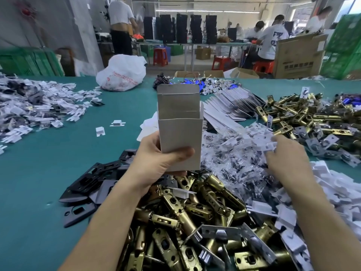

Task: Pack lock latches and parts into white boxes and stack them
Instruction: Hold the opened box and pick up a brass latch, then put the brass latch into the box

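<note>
A heap of brass latches (195, 222) fills the bottom centre of the teal worktop (39, 192), with black plates (88, 184) at lower left. Above them the left hand (156, 159) grips 1 white box (179, 122), upright with its top open, at frame centre. At right, the blurred right hand (287, 153) reaches among bagged parts (234, 153); whether it grasps anything cannot be told. Flat boxes (230, 106) lie beyond.
</note>
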`<action>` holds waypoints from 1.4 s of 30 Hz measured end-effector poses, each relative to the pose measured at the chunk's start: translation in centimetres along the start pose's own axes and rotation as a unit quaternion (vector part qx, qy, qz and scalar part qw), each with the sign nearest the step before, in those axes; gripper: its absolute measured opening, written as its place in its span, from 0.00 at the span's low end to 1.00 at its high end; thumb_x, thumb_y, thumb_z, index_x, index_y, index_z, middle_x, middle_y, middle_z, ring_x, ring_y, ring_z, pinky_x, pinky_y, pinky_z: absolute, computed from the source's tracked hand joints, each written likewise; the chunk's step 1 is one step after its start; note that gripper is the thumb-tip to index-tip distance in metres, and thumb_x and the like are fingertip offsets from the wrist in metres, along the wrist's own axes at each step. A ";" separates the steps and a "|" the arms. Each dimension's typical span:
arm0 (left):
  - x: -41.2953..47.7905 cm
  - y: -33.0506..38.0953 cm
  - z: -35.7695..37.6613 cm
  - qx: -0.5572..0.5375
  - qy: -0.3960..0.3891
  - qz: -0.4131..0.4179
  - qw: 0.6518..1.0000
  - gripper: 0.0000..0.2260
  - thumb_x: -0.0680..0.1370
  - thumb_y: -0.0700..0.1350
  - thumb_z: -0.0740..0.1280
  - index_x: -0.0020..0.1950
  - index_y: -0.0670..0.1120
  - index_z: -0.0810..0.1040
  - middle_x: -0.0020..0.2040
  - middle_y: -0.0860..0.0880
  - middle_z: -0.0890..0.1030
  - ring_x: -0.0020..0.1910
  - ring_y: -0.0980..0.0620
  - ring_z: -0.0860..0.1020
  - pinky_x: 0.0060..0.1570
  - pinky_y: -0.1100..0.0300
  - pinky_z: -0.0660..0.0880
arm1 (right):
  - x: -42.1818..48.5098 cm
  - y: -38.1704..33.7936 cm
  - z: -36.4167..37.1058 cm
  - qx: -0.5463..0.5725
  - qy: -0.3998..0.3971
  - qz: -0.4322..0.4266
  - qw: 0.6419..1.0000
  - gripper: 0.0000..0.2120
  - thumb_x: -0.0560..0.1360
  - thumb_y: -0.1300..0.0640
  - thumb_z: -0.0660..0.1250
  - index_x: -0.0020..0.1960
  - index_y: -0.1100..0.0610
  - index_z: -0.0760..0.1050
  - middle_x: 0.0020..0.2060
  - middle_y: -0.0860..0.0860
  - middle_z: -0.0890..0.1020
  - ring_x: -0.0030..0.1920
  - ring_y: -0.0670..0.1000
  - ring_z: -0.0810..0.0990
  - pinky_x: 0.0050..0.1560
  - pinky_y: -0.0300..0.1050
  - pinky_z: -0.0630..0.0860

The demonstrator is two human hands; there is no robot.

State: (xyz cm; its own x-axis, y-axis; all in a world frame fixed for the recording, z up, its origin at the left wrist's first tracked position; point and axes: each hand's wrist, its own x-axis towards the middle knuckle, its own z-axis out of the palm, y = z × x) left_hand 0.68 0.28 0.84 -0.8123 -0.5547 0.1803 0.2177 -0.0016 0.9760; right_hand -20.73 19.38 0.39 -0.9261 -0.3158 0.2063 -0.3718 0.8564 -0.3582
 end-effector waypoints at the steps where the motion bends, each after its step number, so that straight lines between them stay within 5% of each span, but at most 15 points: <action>1: 0.0 0.0 0.0 0.002 -0.002 -0.002 1.000 0.19 0.61 0.47 0.82 0.51 0.50 0.85 0.50 0.44 0.87 0.45 0.41 0.86 0.34 0.48 0.83 | -0.1 -0.1 -0.1 0.008 0.003 0.003 1.000 0.18 0.78 0.64 0.63 0.67 0.57 0.74 0.57 0.61 0.79 0.56 0.62 0.77 0.54 0.56 0.77; 5: -0.1 0.2 0.1 -0.002 -0.005 -0.013 1.000 0.20 0.59 0.50 0.82 0.50 0.54 0.86 0.51 0.46 0.87 0.47 0.43 0.86 0.34 0.46 0.83 | -0.4 -0.2 -1.1 0.044 -0.003 0.017 0.999 0.08 0.78 0.60 0.65 0.53 0.53 0.81 0.47 0.57 0.82 0.43 0.60 0.81 0.48 0.57 0.81; 9: -0.1 0.2 0.0 -0.008 -0.004 -0.050 0.999 0.18 0.62 0.49 0.83 0.49 0.54 0.85 0.50 0.45 0.87 0.45 0.40 0.86 0.32 0.48 0.82 | -1.1 -1.3 -3.4 0.099 0.081 -0.064 0.990 0.07 0.79 0.53 0.67 0.52 0.54 0.82 0.48 0.55 0.84 0.45 0.58 0.81 0.51 0.53 0.78; 14: -0.2 0.2 -0.2 -0.022 -0.004 -0.105 0.994 0.22 0.58 0.46 0.86 0.49 0.52 0.85 0.48 0.47 0.87 0.44 0.40 0.86 0.30 0.47 0.82 | -3.8 -7.3 -7.3 0.338 0.118 -0.222 0.907 0.04 0.75 0.52 0.71 0.49 0.49 0.79 0.39 0.43 0.81 0.42 0.45 0.82 0.51 0.49 0.81; 19: -0.3 0.2 0.1 0.014 -0.022 -0.098 0.995 0.27 0.57 0.49 0.82 0.54 0.48 0.83 0.50 0.46 0.87 0.46 0.42 0.86 0.31 0.50 0.82 | -5.7 -12.2 -7.3 0.456 0.115 -0.260 0.843 0.04 0.75 0.57 0.72 0.49 0.56 0.81 0.40 0.49 0.84 0.40 0.48 0.84 0.42 0.49 0.82; 24: -0.1 -0.2 -0.1 0.021 -0.022 -0.101 0.994 0.24 0.61 0.44 0.84 0.55 0.49 0.83 0.50 0.46 0.87 0.46 0.42 0.86 0.33 0.50 0.82 | -5.9 -13.1 -5.9 0.384 0.182 -0.269 0.864 0.05 0.75 0.56 0.71 0.50 0.53 0.80 0.33 0.42 0.82 0.35 0.45 0.81 0.46 0.48 0.79; 33: 0.2 -0.3 0.0 0.028 0.011 -0.034 0.999 0.18 0.64 0.43 0.81 0.52 0.49 0.84 0.48 0.45 0.86 0.38 0.40 0.85 0.31 0.51 0.82 | -6.0 -13.6 -5.7 0.317 0.206 -0.282 0.882 0.03 0.75 0.57 0.70 0.44 0.56 0.78 0.33 0.48 0.81 0.32 0.48 0.79 0.42 0.34 0.72; 37: 0.0 -0.1 0.2 0.032 0.008 -0.031 0.999 0.19 0.64 0.46 0.82 0.53 0.49 0.83 0.48 0.46 0.87 0.43 0.41 0.86 0.33 0.49 0.83 | -6.2 -13.7 -5.3 0.253 0.163 -0.284 0.910 0.04 0.76 0.57 0.69 0.48 0.58 0.79 0.36 0.53 0.82 0.38 0.55 0.79 0.44 0.52 0.76; 42: 0.0 0.0 0.3 0.043 0.009 -0.032 0.999 0.19 0.64 0.48 0.78 0.53 0.49 0.83 0.47 0.47 0.87 0.43 0.42 0.86 0.34 0.49 0.84 | -6.4 -14.0 -4.9 0.206 0.160 -0.256 0.931 0.06 0.77 0.54 0.66 0.48 0.56 0.77 0.44 0.53 0.80 0.45 0.56 0.77 0.43 0.48 0.72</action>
State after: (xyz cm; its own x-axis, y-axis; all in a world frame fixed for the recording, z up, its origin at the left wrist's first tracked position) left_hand 0.53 0.48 0.85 -0.8127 -0.5711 0.1155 0.1180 0.0328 0.9925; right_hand -9.30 11.42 8.54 -0.5792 -0.4449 0.6831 -0.8129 0.3773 -0.4436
